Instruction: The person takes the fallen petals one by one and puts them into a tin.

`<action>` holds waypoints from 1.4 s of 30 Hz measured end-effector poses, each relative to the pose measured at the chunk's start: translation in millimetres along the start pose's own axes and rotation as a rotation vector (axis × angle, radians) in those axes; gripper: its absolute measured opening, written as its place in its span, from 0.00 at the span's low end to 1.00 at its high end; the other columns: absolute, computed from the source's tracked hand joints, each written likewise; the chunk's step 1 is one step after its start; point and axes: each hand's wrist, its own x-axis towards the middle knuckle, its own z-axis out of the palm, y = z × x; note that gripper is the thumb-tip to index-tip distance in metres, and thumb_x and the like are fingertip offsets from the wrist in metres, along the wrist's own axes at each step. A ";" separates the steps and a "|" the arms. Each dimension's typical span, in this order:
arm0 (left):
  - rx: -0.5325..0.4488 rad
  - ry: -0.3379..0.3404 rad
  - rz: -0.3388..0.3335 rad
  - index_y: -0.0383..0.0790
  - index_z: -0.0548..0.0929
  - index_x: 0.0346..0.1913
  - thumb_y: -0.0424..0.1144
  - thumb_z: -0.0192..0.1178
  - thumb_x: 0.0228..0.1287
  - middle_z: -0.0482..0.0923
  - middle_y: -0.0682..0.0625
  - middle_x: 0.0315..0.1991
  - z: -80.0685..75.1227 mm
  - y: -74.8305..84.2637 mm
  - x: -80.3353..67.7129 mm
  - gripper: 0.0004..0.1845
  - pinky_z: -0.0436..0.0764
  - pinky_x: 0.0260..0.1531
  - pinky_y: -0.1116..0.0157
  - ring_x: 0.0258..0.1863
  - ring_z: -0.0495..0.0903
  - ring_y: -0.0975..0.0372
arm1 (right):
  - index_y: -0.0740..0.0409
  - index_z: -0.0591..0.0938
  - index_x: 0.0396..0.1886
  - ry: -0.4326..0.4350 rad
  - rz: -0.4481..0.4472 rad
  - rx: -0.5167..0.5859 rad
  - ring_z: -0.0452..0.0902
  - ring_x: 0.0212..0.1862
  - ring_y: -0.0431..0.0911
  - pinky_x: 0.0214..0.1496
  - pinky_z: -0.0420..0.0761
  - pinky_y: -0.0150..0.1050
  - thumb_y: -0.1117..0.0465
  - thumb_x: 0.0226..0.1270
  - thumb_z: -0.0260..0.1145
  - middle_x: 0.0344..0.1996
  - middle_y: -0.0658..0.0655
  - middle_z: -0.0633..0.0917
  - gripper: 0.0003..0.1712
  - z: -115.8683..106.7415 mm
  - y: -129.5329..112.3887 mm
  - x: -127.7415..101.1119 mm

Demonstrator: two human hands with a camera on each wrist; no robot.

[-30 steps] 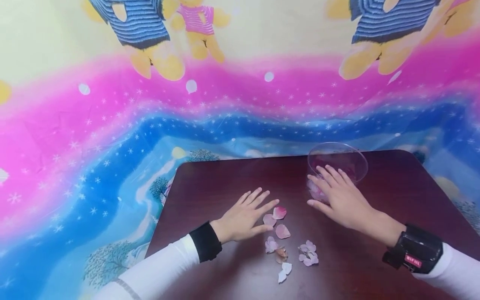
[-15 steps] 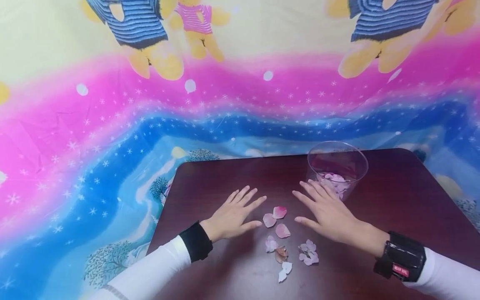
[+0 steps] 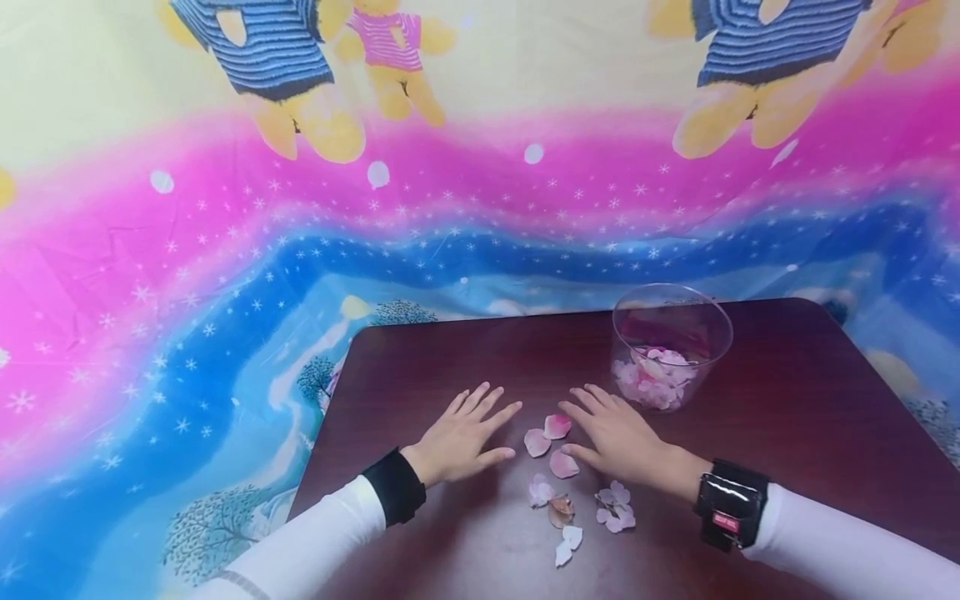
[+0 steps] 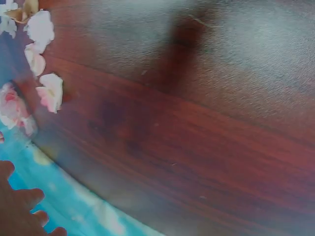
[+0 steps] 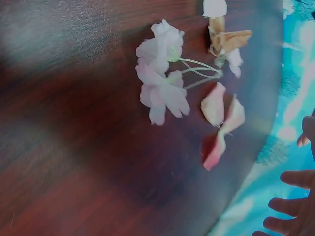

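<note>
Both hands are spread with nothing in them. My left hand (image 3: 459, 437) is over the middle of the table, left of the loose petals; in the left wrist view its fingers (image 4: 29, 196) show at the lower left. My right hand (image 3: 618, 435) is just right of the pink petals, its thumb tip right by the lowest pink petal (image 3: 564, 463). Two more pink petals, one deep pink (image 3: 557, 427) and one paler (image 3: 537, 442), lie between the hands. Nearer the person are a stemmed cluster of pale pink blossoms (image 5: 165, 73), a small lilac blossom (image 3: 541, 491), a brown dried petal (image 3: 560, 512) and white petals (image 3: 569, 546).
A clear round container (image 3: 667, 321) stands at the back right, partly filled with pink petals and blossoms (image 3: 656, 379). The dark reddish-brown table (image 3: 450, 342) has rounded back corners. Behind it hangs a cloth printed with bears (image 3: 480, 183).
My right hand has moved left and toward the person, away from the container, whose contents now show. My left hand has shifted slightly left. The petals have stayed in place.
</note>
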 end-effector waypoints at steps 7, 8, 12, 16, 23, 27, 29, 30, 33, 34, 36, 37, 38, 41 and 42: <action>-0.004 -0.021 -0.011 0.60 0.56 0.81 0.68 0.44 0.73 0.57 0.44 0.80 13.6 -8.3 -2.3 0.38 0.57 0.78 0.44 0.82 0.51 0.47 | 0.57 0.79 0.65 -0.058 -0.022 -0.010 0.72 0.68 0.61 0.65 0.76 0.60 0.40 0.63 0.70 0.65 0.64 0.79 0.37 29.5 -4.5 14.3; -0.010 -0.022 -0.011 0.60 0.55 0.81 0.68 0.44 0.73 0.57 0.43 0.80 14.5 -8.8 -2.5 0.38 0.56 0.78 0.44 0.82 0.51 0.47 | 0.57 0.79 0.64 -0.062 -0.025 -0.007 0.74 0.66 0.60 0.63 0.77 0.60 0.41 0.62 0.71 0.63 0.63 0.80 0.36 33.7 -4.5 17.0; -0.022 -0.020 -0.010 0.60 0.55 0.81 0.68 0.43 0.74 0.57 0.44 0.80 15.4 -8.8 -3.1 0.38 0.56 0.78 0.44 0.82 0.51 0.47 | 0.56 0.82 0.58 -0.050 -0.060 -0.036 0.80 0.53 0.55 0.52 0.81 0.53 0.48 0.61 0.73 0.50 0.58 0.85 0.28 50.1 -3.2 29.3; -0.034 -0.030 -0.008 0.60 0.55 0.81 0.68 0.43 0.74 0.57 0.44 0.81 13.7 -6.1 -3.4 0.38 0.56 0.78 0.44 0.82 0.50 0.48 | 0.52 0.86 0.43 -0.003 -0.108 -0.130 0.83 0.36 0.51 0.37 0.80 0.45 0.55 0.61 0.72 0.35 0.52 0.86 0.12 66.4 -1.4 41.9; -0.042 -0.033 0.010 0.59 0.56 0.80 0.67 0.44 0.74 0.57 0.45 0.81 11.1 -1.3 -4.0 0.37 0.57 0.77 0.44 0.82 0.50 0.48 | 0.50 0.83 0.25 0.018 -0.157 -0.201 0.81 0.27 0.48 0.29 0.79 0.42 0.64 0.56 0.69 0.24 0.51 0.82 0.05 75.8 2.4 50.7; -0.048 -0.034 0.011 0.59 0.56 0.81 0.67 0.44 0.74 0.57 0.44 0.80 9.9 -1.0 -4.0 0.37 0.56 0.77 0.43 0.82 0.49 0.48 | 0.50 0.82 0.24 0.001 -0.152 -0.181 0.82 0.28 0.47 0.30 0.80 0.43 0.67 0.56 0.68 0.24 0.51 0.82 0.07 76.8 5.0 51.4; -0.047 -0.033 0.008 0.59 0.56 0.81 0.67 0.44 0.74 0.57 0.44 0.81 9.9 -1.4 -3.7 0.37 0.56 0.78 0.44 0.82 0.49 0.48 | 0.50 0.83 0.24 -0.005 -0.151 -0.175 0.82 0.29 0.47 0.31 0.80 0.43 0.67 0.56 0.68 0.24 0.50 0.82 0.08 77.3 6.1 51.7; -0.045 -0.035 0.006 0.60 0.55 0.81 0.67 0.44 0.74 0.57 0.44 0.81 9.5 -1.4 -3.9 0.37 0.56 0.78 0.44 0.83 0.49 0.48 | 0.50 0.83 0.24 -0.007 -0.151 -0.171 0.82 0.29 0.47 0.31 0.80 0.43 0.68 0.56 0.68 0.24 0.50 0.82 0.08 77.3 6.6 51.7; -0.039 -0.034 0.003 0.60 0.55 0.81 0.67 0.44 0.74 0.57 0.45 0.81 10.4 -2.3 -3.4 0.37 0.56 0.78 0.44 0.82 0.49 0.49 | 0.51 0.83 0.25 -0.005 -0.151 -0.166 0.83 0.30 0.48 0.31 0.81 0.43 0.69 0.55 0.69 0.24 0.51 0.83 0.08 77.3 7.7 51.9; -0.040 -0.034 0.001 0.60 0.55 0.81 0.67 0.44 0.74 0.56 0.45 0.81 10.2 -2.3 -3.2 0.37 0.56 0.78 0.44 0.83 0.49 0.49 | 0.51 0.83 0.25 -0.003 -0.153 -0.164 0.83 0.29 0.48 0.31 0.81 0.43 0.69 0.55 0.69 0.24 0.51 0.83 0.08 77.2 7.9 51.9; -0.045 -0.033 0.003 0.60 0.55 0.81 0.67 0.44 0.74 0.56 0.45 0.81 10.2 -2.2 -2.8 0.37 0.56 0.78 0.44 0.82 0.49 0.48 | 0.51 0.83 0.25 0.001 -0.151 -0.158 0.83 0.29 0.48 0.31 0.81 0.43 0.69 0.55 0.69 0.24 0.51 0.83 0.08 78.0 8.6 52.1; -0.047 -0.034 0.003 0.60 0.55 0.81 0.67 0.44 0.74 0.56 0.45 0.81 10.2 -2.0 -2.8 0.37 0.56 0.78 0.44 0.82 0.49 0.48 | 0.51 0.83 0.25 0.003 -0.151 -0.151 0.83 0.29 0.48 0.31 0.81 0.43 0.69 0.54 0.69 0.24 0.51 0.83 0.08 78.4 9.0 52.0; -0.049 -0.034 0.004 0.60 0.55 0.81 0.67 0.44 0.74 0.56 0.45 0.81 10.1 -1.8 -2.7 0.37 0.56 0.78 0.44 0.82 0.49 0.48 | 0.51 0.83 0.25 0.004 -0.151 -0.140 0.83 0.29 0.48 0.31 0.81 0.43 0.69 0.54 0.69 0.24 0.51 0.83 0.08 79.0 9.5 51.9; -0.055 -0.041 0.001 0.60 0.54 0.81 0.67 0.43 0.74 0.54 0.46 0.81 9.0 -0.5 -2.7 0.37 0.56 0.78 0.44 0.83 0.49 0.48 | 0.51 0.83 0.25 0.003 -0.139 -0.096 0.83 0.29 0.48 0.31 0.81 0.43 0.68 0.54 0.70 0.24 0.51 0.83 0.07 80.7 11.3 51.6; -0.057 -0.041 -0.001 0.60 0.54 0.81 0.68 0.43 0.74 0.54 0.46 0.81 8.8 -0.2 -2.5 0.38 0.56 0.78 0.44 0.83 0.48 0.48 | 0.51 0.83 0.25 0.003 -0.135 -0.079 0.83 0.29 0.48 0.31 0.81 0.44 0.67 0.55 0.70 0.24 0.51 0.83 0.06 80.9 12.1 51.4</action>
